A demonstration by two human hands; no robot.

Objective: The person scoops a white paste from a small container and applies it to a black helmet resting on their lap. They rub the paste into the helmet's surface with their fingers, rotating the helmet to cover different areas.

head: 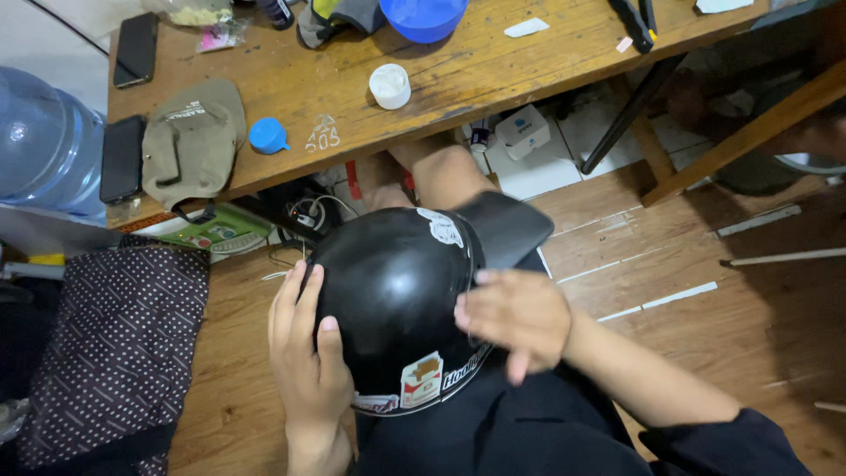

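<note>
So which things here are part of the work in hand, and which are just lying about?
In hand:
black helmet with stickers
left hand, flat against its side
right hand, resting on its other side

Lying about:
olive cap
two dark phones
white cup
blue bowl
water jug

This looks like a lived-in room of a home, used for hobby or repair work rather than a proper workshop. A worn wooden table (458, 70) carries everyday clutter: two phones (137, 48), an olive cap (192, 141), a blue bowl (425, 16), a small white pot (389, 85) and a blue lid (268, 136). A big blue water jug (44, 141) stands at the left, and a dotted cloth (115, 344) lies on the wood-plank floor (687, 291). Cables (308, 216), possibly with a power strip, sit tangled under the table.
</note>
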